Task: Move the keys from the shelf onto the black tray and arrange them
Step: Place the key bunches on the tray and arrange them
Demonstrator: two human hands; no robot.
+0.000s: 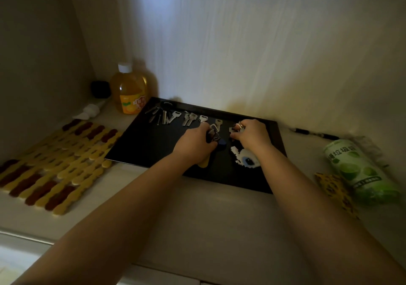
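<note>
A black tray (pixel 140 144) lies on the pale shelf against the back wall. Several silver keys (pixel 169 116) lie in a row along its far edge, with a ringed bunch at the far left. My left hand (pixel 193 144) rests on the tray's middle, closed around a key bunch (pixel 212 134) with a metal clip, a blue tag and a yellowish fob under the wrist. My right hand (pixel 250 133), wearing a ring, pinches a small silver key (pixel 231 129) beside it. A black-and-white beaded charm (pixel 243 159) lies under my right wrist.
A bottle of orange liquid (pixel 129 89) and a small black object (pixel 100 89) stand at the back left. A yellow-and-brown mat (pixel 55 159) lies left of the tray. A green roll (pixel 360 170), a leopard-print item (pixel 334 186) and a pen (pixel 314 133) lie on the right.
</note>
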